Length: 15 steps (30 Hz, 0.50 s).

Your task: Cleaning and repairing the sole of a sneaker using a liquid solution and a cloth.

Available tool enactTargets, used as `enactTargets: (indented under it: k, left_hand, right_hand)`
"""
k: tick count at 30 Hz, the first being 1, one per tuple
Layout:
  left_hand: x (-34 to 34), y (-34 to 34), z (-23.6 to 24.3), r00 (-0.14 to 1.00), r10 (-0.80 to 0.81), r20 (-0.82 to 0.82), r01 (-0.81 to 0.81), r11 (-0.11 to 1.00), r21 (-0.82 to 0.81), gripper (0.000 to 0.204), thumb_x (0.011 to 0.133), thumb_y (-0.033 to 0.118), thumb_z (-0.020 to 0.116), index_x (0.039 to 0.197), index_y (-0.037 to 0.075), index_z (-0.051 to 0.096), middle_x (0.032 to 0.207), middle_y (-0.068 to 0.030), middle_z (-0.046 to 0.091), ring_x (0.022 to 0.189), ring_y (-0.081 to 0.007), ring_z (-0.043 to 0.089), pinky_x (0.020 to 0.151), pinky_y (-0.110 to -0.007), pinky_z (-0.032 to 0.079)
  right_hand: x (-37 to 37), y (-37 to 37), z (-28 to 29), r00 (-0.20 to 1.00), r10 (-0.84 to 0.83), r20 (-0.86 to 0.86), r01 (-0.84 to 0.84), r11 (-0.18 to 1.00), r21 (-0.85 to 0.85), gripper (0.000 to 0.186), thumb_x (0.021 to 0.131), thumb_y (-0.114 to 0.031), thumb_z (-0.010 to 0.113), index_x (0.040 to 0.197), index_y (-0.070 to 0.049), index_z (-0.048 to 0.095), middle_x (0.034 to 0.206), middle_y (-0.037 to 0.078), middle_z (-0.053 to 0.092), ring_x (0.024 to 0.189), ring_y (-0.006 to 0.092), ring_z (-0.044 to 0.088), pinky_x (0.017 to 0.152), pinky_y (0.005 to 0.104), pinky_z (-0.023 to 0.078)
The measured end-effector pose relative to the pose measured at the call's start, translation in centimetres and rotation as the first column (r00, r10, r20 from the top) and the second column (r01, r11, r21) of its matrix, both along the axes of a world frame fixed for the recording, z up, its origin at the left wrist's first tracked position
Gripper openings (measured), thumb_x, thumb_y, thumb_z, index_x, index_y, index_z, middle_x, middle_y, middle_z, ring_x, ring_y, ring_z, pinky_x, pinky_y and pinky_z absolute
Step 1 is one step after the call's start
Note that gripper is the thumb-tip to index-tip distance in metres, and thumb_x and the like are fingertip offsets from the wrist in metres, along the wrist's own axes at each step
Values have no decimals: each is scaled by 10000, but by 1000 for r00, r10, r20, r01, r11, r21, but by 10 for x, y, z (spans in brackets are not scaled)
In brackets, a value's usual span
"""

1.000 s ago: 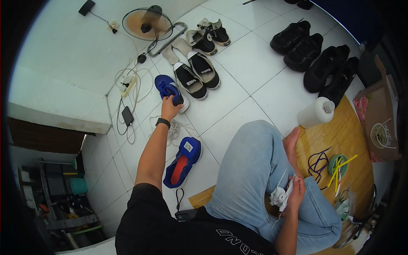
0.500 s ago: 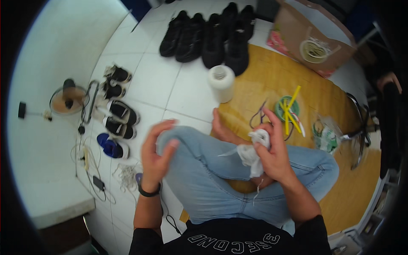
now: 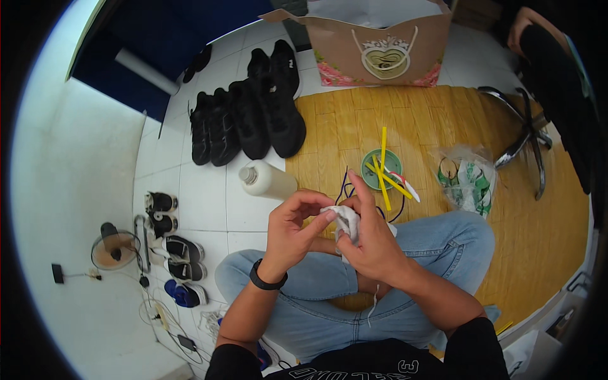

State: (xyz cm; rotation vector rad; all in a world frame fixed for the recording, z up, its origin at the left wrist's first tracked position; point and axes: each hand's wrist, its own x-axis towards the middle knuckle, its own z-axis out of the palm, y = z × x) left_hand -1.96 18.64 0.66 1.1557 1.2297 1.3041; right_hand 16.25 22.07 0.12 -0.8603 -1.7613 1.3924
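A crumpled white cloth (image 3: 348, 221) with a loose thread hanging down is held between my hands, over my crossed legs. My right hand (image 3: 375, 247) is closed round it, with the index finger pointing up. The thumb and fingers of my left hand (image 3: 294, 229) pinch its left edge. Just beyond the hands, a dark purple shoelace (image 3: 342, 190) lies on the wood-patterned mat. A green bowl (image 3: 365, 166) bears several yellow sticks (image 3: 384, 149) and a red-and-white stick-like tool (image 3: 410, 188). Left of the bowl, a white bottle (image 3: 272, 182) stands near my left hand.
Several black shoes (image 3: 253, 117) stand at far left, beside a brown paper bag (image 3: 342, 57). A plastic bag (image 3: 467, 180) and chair base (image 3: 524, 130) are right. More shoes (image 3: 183, 256), a fan (image 3: 116, 248) and cables (image 3: 152, 310) line the left wall. Another person's leg (image 3: 560, 95) shows far right.
My left hand has come from above my left knee to the cloth and taken hold of its edge. My right hand has brought the cloth left. The view has shifted.
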Motion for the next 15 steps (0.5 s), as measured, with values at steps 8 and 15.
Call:
enactTargets:
  k: [8, 15]
  left_hand:
    - [2, -6, -24, 999, -24, 22, 23, 999, 24, 373, 852, -103, 753, 1187, -27, 606, 1122, -132, 674, 1060, -202, 674, 978, -346, 545]
    - [-1, -11, -32, 944, -97, -316, 98, 995, -15, 408, 831, -114, 761, 1212, -37, 637, 1102, -113, 697, 1056, -187, 687, 966, -329, 553]
  right_hand:
    - [-8, 2, -23, 995, 47, 94, -37, 993, -109, 956, 835, 22, 598, 1624, -30, 61, 1078, 192, 592, 949, 269, 622, 835, 368, 505]
    - [-16, -4, -26, 997, 81, -13, -82, 976, -200, 944, 864, -3, 631, 1621, -14, 68, 1162, 237, 558, 1079, 343, 611, 968, 406, 488]
